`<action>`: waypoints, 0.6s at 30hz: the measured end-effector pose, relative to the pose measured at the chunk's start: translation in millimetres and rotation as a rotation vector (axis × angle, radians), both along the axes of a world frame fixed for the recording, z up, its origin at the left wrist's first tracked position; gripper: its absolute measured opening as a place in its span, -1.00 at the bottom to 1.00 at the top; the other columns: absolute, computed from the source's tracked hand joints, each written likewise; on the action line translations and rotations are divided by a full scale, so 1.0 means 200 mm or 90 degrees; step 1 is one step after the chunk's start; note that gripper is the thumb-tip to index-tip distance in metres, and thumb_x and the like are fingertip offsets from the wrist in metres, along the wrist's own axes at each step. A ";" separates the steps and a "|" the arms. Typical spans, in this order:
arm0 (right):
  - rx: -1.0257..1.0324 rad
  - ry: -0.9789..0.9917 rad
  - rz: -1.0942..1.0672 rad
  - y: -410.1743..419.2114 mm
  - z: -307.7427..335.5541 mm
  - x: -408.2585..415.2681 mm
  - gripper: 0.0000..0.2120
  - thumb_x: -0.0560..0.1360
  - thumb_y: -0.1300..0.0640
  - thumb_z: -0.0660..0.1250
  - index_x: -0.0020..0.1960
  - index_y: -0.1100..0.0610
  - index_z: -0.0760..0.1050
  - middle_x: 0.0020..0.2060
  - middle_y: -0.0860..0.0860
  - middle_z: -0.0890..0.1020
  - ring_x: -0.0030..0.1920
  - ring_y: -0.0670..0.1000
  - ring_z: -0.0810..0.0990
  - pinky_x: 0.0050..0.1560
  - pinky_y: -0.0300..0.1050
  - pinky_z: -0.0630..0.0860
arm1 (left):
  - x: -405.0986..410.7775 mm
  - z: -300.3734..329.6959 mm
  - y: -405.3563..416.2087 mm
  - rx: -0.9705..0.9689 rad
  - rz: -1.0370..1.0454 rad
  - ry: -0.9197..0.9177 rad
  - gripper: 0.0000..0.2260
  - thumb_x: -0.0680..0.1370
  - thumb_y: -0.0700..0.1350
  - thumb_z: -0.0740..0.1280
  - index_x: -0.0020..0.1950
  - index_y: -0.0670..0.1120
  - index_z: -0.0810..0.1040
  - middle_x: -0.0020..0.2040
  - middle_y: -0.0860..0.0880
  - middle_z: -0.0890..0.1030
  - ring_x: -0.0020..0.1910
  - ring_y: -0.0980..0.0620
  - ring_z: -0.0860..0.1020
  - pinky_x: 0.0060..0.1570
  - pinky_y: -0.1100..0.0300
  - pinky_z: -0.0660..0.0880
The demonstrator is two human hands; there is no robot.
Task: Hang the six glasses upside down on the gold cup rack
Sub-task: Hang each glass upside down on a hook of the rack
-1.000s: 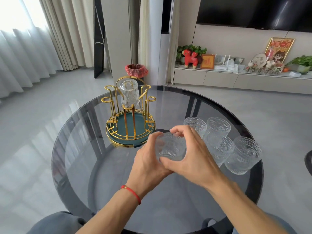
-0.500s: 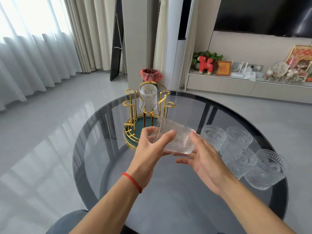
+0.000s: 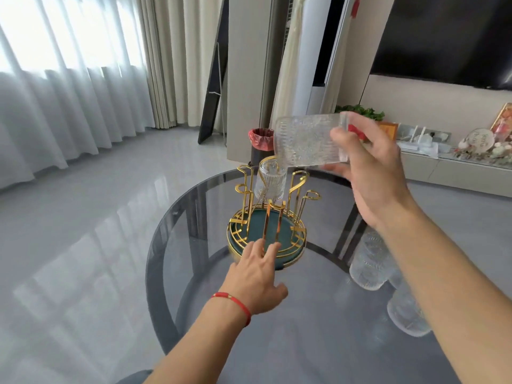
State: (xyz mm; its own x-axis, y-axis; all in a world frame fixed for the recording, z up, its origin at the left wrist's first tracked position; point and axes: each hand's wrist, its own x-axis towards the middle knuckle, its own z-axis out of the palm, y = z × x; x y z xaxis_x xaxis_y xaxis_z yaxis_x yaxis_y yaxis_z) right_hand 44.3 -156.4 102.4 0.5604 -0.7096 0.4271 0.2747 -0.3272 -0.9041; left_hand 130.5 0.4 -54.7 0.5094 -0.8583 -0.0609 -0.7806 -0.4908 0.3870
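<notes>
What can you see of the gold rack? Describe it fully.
The rack stands upright on the glass table: thin shiny gold wire, a round teal tray as base, and looped prongs rising from the rim. One ribbed glass hangs upside down on a far prong; the other prongs are bare. The left hand reaches its near rim.

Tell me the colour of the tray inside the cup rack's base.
Dark teal green tray, ringed by the gold cup rack; seen in the head view.
</notes>
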 end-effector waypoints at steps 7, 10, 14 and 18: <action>-0.241 0.208 -0.045 0.05 0.13 0.53 -0.44 0.41 -0.22 0.46 0.37 -0.09 0.54 0.28 -0.01 0.63 0.24 0.11 0.64 0.19 0.12 0.64 | 0.03 -0.02 0.01 0.085 -0.018 -0.037 -0.31 0.62 0.11 0.32 0.65 -0.04 0.09 0.53 -0.15 0.26 0.54 -0.16 0.23 0.47 -0.16 0.38; -0.341 0.286 -0.066 0.03 0.11 0.67 -0.41 0.43 -0.24 0.45 0.40 -0.05 0.54 0.39 0.00 0.60 0.35 0.10 0.56 0.12 -0.10 0.47 | 0.04 -0.01 0.01 0.088 -0.012 -0.040 -0.32 0.62 0.11 0.33 0.64 -0.07 0.13 0.50 -0.16 0.29 0.52 -0.19 0.25 0.50 -0.17 0.33; -0.440 0.400 -0.059 -0.02 0.06 0.78 -0.37 0.42 -0.26 0.46 0.43 -0.05 0.49 0.42 0.08 0.57 0.40 0.18 0.51 0.24 0.02 0.45 | 0.04 -0.01 -0.01 0.098 -0.005 -0.040 -0.32 0.64 0.10 0.32 0.65 -0.08 0.11 0.53 -0.19 0.27 0.59 -0.23 0.14 0.57 -0.25 0.19; -0.443 0.487 -0.036 -0.07 0.03 0.83 -0.35 0.37 -0.30 0.47 0.39 -0.07 0.52 0.35 0.09 0.60 0.31 0.16 0.55 0.15 0.01 0.47 | 0.04 -0.02 -0.02 0.107 0.000 -0.053 -0.32 0.65 0.10 0.30 0.66 -0.09 0.09 0.58 -0.20 0.23 0.64 -0.24 0.05 0.60 -0.29 0.09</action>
